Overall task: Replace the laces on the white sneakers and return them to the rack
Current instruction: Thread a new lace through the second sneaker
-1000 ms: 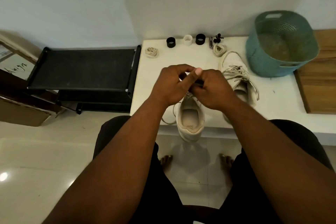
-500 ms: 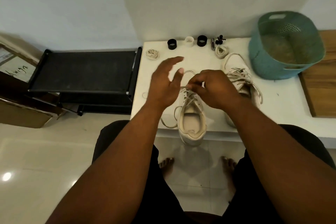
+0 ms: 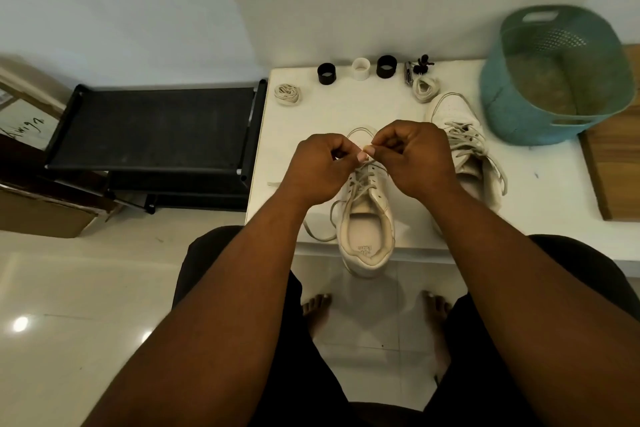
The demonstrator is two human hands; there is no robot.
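Note:
A white sneaker (image 3: 367, 236) stands on the white table (image 3: 311, 114), heel toward me and over the front edge. Its pale lace (image 3: 360, 180) crosses the eyelets, and a loose end trails left. My left hand (image 3: 317, 170) and my right hand (image 3: 412, 159) meet above the shoe's front, each pinching the lace between thumb and fingers. The toe is hidden behind them. A second white sneaker (image 3: 464, 149) with loose laces lies to the right. Two coiled laces, one (image 3: 287, 94) at the far left and one (image 3: 425, 87) at the back, rest on the table.
A black shoe rack (image 3: 156, 128) stands left of the table. A teal basket (image 3: 557, 76) sits at the back right beside a wooden board (image 3: 613, 166). Two black rings (image 3: 326, 73), a white ring (image 3: 361, 69) and a small black clip (image 3: 420, 63) line the far edge.
My left hand opened and lifted away half a second ago; it has come back and pinches the lace again beside my right hand. The view has dipped slightly.

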